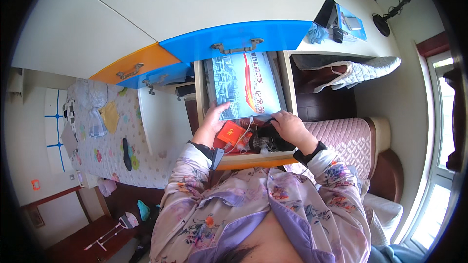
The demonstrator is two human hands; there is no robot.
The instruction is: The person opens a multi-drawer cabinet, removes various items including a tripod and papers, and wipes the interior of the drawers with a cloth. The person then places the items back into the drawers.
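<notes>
A large flat album (237, 84) with a printed cover lies in a pulled-out drawer (290, 91), filling its far part. My left hand (215, 117) grips the album's near left corner, thumb on the cover and the other fingers out of sight. At the near right corner, my right hand (290, 127) has its fingers curled beside the album and over a black item (276, 138). Whether it pinches either one is hidden. In front of the album lie a red booklet or box (231, 131), a white cable (244, 136) and crumpled clear plastic (262, 145).
Above the drawer is a blue drawer front (237, 40) with a metal handle. An open white cabinet door (164, 117) stands at the left, before a bed (106, 153) with a patterned cover. A padded pink seat (340, 142) is close at the right, below a quilted cloth (365, 73).
</notes>
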